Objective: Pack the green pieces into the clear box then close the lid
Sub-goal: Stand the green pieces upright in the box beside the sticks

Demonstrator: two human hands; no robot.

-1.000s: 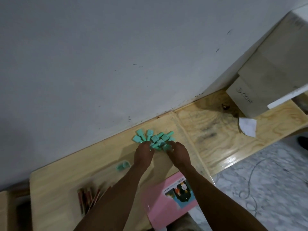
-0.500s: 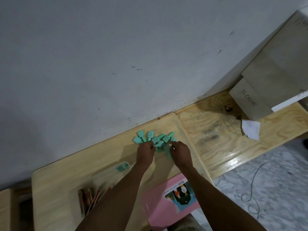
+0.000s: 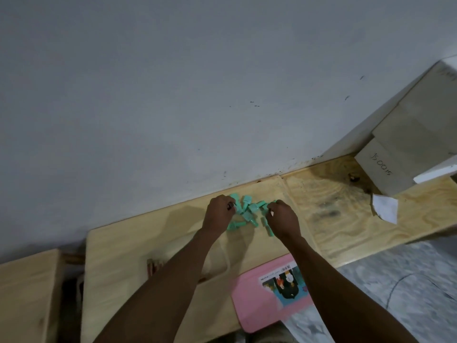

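Several small green pieces (image 3: 248, 211) lie in a loose pile on the wooden table (image 3: 128, 246), close to the wall. My left hand (image 3: 218, 214) curls over the pile's left side, its fingertips closed on pieces there. On the right side, my right hand (image 3: 283, 219) covers more pieces, and some poke out under its palm. The clear box (image 3: 227, 262) shows only as a faint edge between my forearms; my left forearm hides the rest of it.
A pink booklet (image 3: 272, 293) lies at the table's near edge. Brown sticks (image 3: 150, 266) peek out left of my left arm. Beige boxes (image 3: 385, 169) and a white paper scrap (image 3: 385, 209) sit on the right board. Another wooden surface (image 3: 27, 293) is on the left.
Both hands have slid farther onto the pile toward the wall and apart to its two sides. The pieces have shifted, and the clear box has gone under my left arm.
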